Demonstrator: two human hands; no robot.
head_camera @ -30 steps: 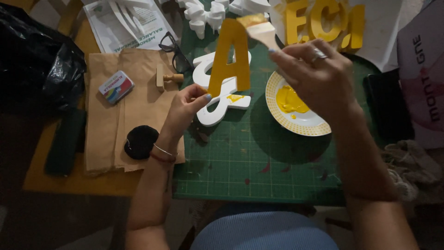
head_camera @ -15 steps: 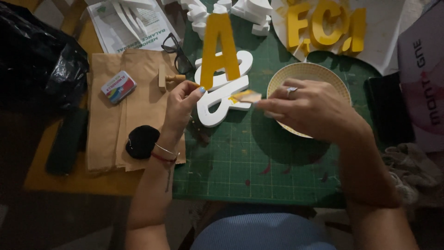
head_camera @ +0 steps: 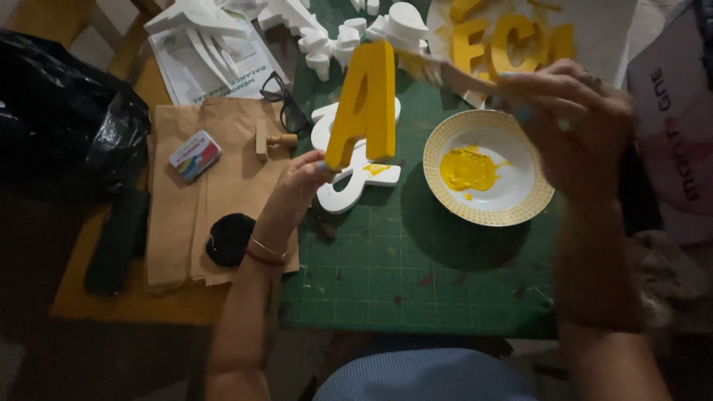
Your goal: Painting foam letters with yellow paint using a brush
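A yellow-painted foam letter (head_camera: 365,100) is held upright by its foot, pinched in the left hand (head_camera: 303,180), clear of the green cutting mat (head_camera: 416,275). A pale-bristled brush (head_camera: 438,70) is gripped by the right hand (head_camera: 575,119) (blurred) at its edge, above the yellow-rimmed paint plate (head_camera: 520,215).

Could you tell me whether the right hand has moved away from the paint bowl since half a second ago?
Yes. The right hand with the brush has risen from over the paint bowl toward the top of the yellow letter, which the left hand grips.
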